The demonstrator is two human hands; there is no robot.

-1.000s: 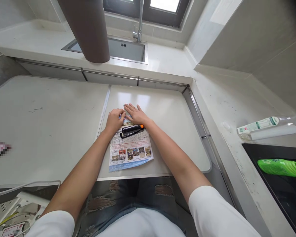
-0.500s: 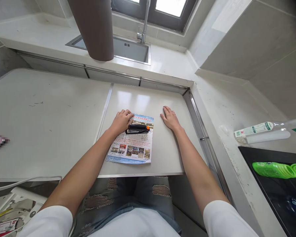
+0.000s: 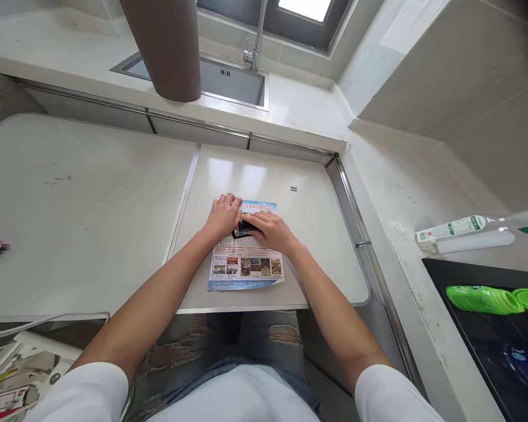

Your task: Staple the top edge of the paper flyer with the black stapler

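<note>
A black stapler (image 3: 242, 227) lies across a printed leaflet (image 3: 250, 278) on the white table. My left hand (image 3: 223, 215) is closed at the stapler's left end, its fingers curled over the leaflet's upper left edge. From the right, my right hand (image 3: 270, 230) reaches over the stapler, its fingers wrapped on the body and hiding most of it. A bit of shiny metal shows between the two hands. Two short strips of staples (image 3: 293, 189) rest on the table, up and right of the leaflet.
Past the table (image 3: 127, 234) runs a counter with a sink (image 3: 233, 79) and a brown column (image 3: 169, 53). On the right counter are a clear bottle (image 3: 455, 228) and a black hob (image 3: 462, 351) bearing a green bottle (image 3: 479, 299). A cable (image 3: 48, 318) lies at the lower left.
My right hand has left the table's right side and come onto the stapler, uncovering the staple strips. My left hand and the stapler have shifted slightly right; the leaflet has turned and slid right.
</note>
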